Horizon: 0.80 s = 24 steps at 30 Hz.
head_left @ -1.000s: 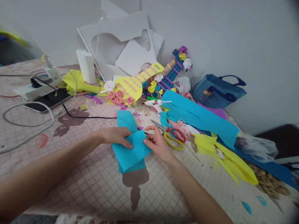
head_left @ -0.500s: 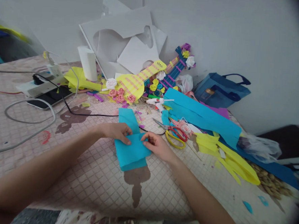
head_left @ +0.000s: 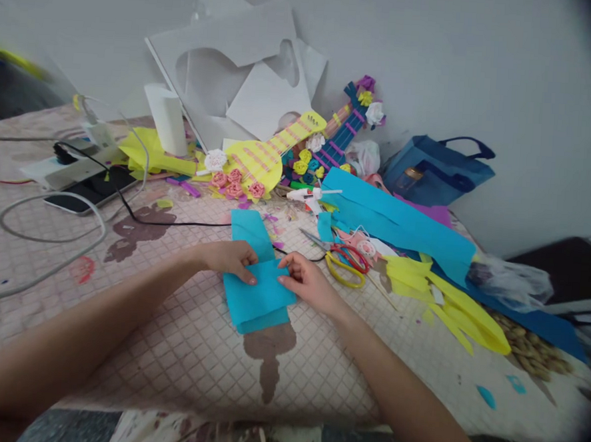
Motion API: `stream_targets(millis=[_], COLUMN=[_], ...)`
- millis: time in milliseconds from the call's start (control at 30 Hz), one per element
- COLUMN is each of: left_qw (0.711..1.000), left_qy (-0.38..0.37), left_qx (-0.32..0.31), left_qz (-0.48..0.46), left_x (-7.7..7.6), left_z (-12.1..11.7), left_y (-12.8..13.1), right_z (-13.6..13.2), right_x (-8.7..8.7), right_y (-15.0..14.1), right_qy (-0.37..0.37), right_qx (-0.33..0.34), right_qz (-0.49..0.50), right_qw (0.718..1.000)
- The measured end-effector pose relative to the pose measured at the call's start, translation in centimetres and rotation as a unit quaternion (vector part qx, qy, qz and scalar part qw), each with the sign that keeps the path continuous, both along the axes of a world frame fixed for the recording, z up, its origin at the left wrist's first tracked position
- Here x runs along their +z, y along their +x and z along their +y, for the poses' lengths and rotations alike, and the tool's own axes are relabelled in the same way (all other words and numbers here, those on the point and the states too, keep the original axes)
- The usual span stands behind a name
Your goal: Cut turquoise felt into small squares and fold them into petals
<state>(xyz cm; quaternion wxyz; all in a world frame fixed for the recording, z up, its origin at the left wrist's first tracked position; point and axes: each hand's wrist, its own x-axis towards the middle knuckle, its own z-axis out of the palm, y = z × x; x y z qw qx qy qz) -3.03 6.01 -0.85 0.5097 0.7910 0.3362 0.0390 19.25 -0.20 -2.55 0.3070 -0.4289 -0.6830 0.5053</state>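
A folded piece of bright blue crepe paper (head_left: 258, 299) lies on the table in front of me, its upper strip stretching away beyond my hands. My left hand (head_left: 233, 260) grips the paper at its left side, thumb on top and fingers curled. At the upper right edge of the folded flap, my right hand (head_left: 304, 281) pinches the paper between thumb and fingers. Just right of my hands lie scissors (head_left: 346, 261) with red and yellow handles. Past them rests a white hot glue gun (head_left: 310, 195).
A yellow paper guitar (head_left: 259, 162) with pink flowers leans at the back, beside a dark blue one (head_left: 343, 134). Blue crepe paper (head_left: 400, 221) and yellow strips (head_left: 436, 296) spread rightward. Cables, a phone (head_left: 92, 188) and a power strip (head_left: 63, 167) are left.
The view has shifted slightly, so everything sits a little higher and further left. Both hands keep their hold on the blue paper, and the folded flap looks pressed a little flatter.
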Motion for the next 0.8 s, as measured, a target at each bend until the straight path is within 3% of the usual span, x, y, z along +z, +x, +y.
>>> stream_targets(millis=[433, 700, 800], left_qw=[0.999, 1.0, 0.999], left_qy=[0.009, -0.013, -0.03], left_qx=[-0.018, 0.01, -0.006], left_qz=[0.026, 0.001, 0.01], left_x=[-0.04, 0.02, 0.06], left_z=[0.16, 0.15, 0.27], left_y=[-0.02, 0.01, -0.13], right_z=[-0.08, -0.23, -0.18], right_x=[-0.17, 0.02, -0.06], right_y=[-0.01, -0.16, -0.09], right_qy=[0.006, 0.028, 0.029], right_qx=[-0.023, -0.027, -0.025], right_qz=[-0.015, -0.033, -0.047], right_qw=[1.0, 0.999, 0.998])
